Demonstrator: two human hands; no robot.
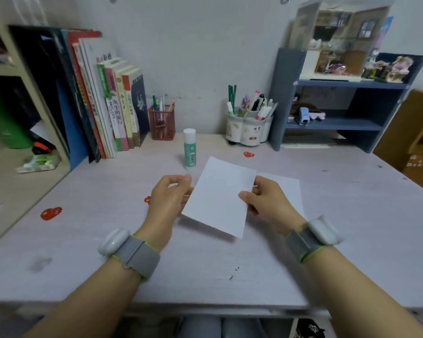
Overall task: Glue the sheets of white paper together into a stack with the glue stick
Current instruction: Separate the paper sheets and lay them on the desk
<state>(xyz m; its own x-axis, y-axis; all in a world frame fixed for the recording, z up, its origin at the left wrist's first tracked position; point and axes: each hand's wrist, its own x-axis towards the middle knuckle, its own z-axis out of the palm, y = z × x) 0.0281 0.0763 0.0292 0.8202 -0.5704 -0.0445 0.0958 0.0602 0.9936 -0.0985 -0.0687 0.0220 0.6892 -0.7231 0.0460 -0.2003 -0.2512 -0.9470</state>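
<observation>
A: Start at the bottom of the frame. What do the hands have?

B: Both forearms come up from the lower corners, each with a grey wristband. The right hand (261, 203), right of centre, pinches a white sheet (217, 198) at its right edge, thumb on top and fingers curled behind. The sheet is lifted and tilted, casting a shadow on the desk (88, 252).

A: And the left?

B: The left hand (167, 203), left of centre, has its fingers curled at the sheet's left edge. It seems to be pinching that edge, though the contact itself is hard to make out.

A: Any more paper?

B: Yes, another sheet (288, 189) lies flat on the desk just behind the right hand, partly hidden by it.

A: Where is the glue?

B: The glue stick (189, 147) stands upright above centre, just beyond the held sheet's top corner, with its white cap on, and neither hand touches it.

A: So which step is this?

B: I judge it to be handling a sheet, either readying it for glue or lining it up over the other one. No glue mark shows on either sheet. If none is on, the next move calls for one hand to let go, reach forward to the stick and uncap it.

A: Farther back?

B: Pen holders and a row of books against the wall.
</observation>
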